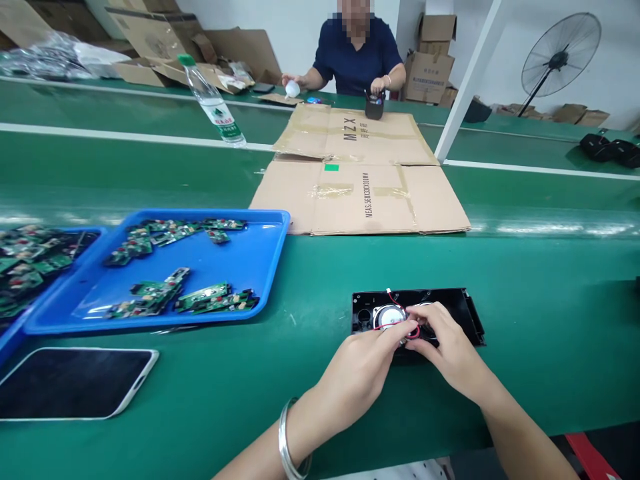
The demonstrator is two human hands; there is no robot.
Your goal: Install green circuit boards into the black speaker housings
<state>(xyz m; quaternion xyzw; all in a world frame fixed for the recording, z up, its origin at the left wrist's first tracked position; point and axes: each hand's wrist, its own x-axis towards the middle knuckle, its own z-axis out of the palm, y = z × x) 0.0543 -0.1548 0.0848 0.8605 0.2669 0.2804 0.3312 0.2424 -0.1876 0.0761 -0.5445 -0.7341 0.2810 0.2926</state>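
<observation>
A black plastic speaker housing (463, 313) lies flat on the green bench, with a round silver-backed speaker (387, 316) set in it. A second round part beside it is mostly covered by fingers. Over the speaker, my left hand (353, 373) is closed in a pinch on a thin red wire (385, 327). From the other side my right hand (453, 350) curls its thumb and fingers round the same wire, where a small red loop shows between the fingertips. A white connector (389, 291) on a short lead sticks up at the housing's far edge.
Left of the housing, a blue tray (225, 260) holds several green circuit boards; another full tray (95, 243) adjoins it. A phone (75, 383) lies nearer. Flattened cardboard (345, 200) and a water bottle (217, 110) are farther back. A person (357, 50) works opposite.
</observation>
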